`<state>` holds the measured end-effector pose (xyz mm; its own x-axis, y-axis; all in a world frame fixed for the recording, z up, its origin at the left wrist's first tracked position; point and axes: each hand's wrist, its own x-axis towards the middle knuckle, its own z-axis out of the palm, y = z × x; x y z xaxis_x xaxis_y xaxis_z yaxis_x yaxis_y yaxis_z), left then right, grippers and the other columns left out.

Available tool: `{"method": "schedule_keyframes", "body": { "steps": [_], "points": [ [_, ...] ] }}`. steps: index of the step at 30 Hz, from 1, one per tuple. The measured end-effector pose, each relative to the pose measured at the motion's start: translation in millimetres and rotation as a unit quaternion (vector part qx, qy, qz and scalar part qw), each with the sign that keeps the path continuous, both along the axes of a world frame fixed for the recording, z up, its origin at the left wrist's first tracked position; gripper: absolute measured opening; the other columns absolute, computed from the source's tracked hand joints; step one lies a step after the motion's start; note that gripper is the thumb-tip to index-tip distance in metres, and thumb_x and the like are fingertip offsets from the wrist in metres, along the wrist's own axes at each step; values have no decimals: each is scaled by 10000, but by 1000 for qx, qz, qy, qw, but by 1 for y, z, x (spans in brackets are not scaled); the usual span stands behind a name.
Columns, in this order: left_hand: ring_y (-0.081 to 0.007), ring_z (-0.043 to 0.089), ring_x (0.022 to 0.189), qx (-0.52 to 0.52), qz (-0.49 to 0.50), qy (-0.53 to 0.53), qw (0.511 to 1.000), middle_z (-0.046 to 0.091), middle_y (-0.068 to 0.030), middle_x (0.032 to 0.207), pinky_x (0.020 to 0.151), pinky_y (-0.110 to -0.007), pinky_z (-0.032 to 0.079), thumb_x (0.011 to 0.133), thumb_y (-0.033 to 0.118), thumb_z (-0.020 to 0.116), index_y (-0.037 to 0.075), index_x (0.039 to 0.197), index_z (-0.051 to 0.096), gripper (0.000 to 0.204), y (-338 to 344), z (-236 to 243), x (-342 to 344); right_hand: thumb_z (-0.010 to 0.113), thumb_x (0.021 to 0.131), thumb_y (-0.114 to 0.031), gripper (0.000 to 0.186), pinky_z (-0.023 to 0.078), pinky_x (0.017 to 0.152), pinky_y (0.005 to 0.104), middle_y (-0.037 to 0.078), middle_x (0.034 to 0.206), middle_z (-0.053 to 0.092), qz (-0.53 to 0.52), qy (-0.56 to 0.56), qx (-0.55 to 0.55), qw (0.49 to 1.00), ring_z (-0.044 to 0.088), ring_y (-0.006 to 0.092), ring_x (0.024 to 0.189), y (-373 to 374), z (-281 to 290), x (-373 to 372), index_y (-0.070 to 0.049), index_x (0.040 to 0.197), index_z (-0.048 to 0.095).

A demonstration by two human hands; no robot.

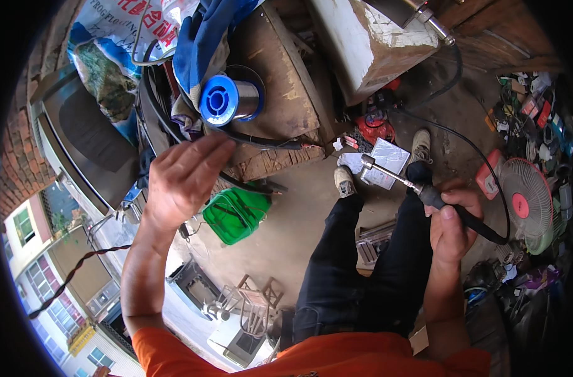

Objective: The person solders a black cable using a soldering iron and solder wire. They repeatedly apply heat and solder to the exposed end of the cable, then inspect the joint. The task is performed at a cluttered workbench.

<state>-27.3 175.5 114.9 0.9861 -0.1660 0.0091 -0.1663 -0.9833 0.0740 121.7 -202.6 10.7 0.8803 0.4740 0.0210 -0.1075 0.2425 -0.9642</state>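
Observation:
My right hand (454, 220) grips the black handle of a soldering iron (434, 196), its thick metal bit pointing up and left over the floor. My left hand (189, 179) is raised beside the wooden bench, fingers pressed together and a little blurred. Its fingertips overlap a black cable (258, 139); whatever they pinch, if anything, is hidden. That cable lies along the bench edge, with bare copper strands (310, 146) at its end. Just beyond my left hand, a blue spool of solder wire (227, 100) stands on the wooden bench (280, 75).
A blue glove (195, 50) and a printed sack (110, 69) lie behind the spool. Below the bench edge is a green basket (236, 213). A black cord (481, 141) curves from the iron across the right. A fan (522, 204) stands amid clutter at right.

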Motion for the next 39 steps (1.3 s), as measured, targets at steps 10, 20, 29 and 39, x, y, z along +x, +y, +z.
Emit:
{"method": "schedule_keyframes", "body": {
  "steps": [10, 20, 29, 39],
  "points": [
    [-215, 679, 782, 190, 2, 127, 974, 705, -114, 1060, 687, -359, 565, 792, 25, 665, 4, 1234, 674, 442, -17, -3, 25, 699, 913, -153, 230, 492, 652, 278, 159, 951, 612, 35, -3, -21, 999, 591, 151, 723, 5, 1, -9, 28, 1039, 634],
    [-266, 681, 802, 119, 23, 86, 989, 687, -117, 990, 699, -372, 572, 820, 31, 704, 4, 1115, 684, 296, -13, 3, 20, 686, 911, -146, 228, 486, 648, 281, 160, 939, 619, 14, -18, -15, 1000, 584, 148, 714, -3, 2, -4, 24, 1055, 639],
    [-238, 649, 782, 129, 88, -2, 988, 622, -76, 871, 681, -362, 558, 767, 41, 660, 18, 1087, 689, 323, -18, -28, 12, 708, 888, -105, 246, 450, 653, 276, 143, 944, 644, 59, -131, -50, 988, 572, 147, 731, 27, 22, 24, 44, 1078, 661],
    [-229, 651, 771, 133, 111, -53, 983, 601, -66, 841, 668, -354, 556, 766, 51, 653, 29, 1009, 684, 246, -24, -40, 13, 751, 738, 17, 249, 500, 604, 317, 106, 801, 644, 149, -371, -143, 906, 643, 223, 665, 102, 72, 57, 2, 981, 700]
  ]
}}
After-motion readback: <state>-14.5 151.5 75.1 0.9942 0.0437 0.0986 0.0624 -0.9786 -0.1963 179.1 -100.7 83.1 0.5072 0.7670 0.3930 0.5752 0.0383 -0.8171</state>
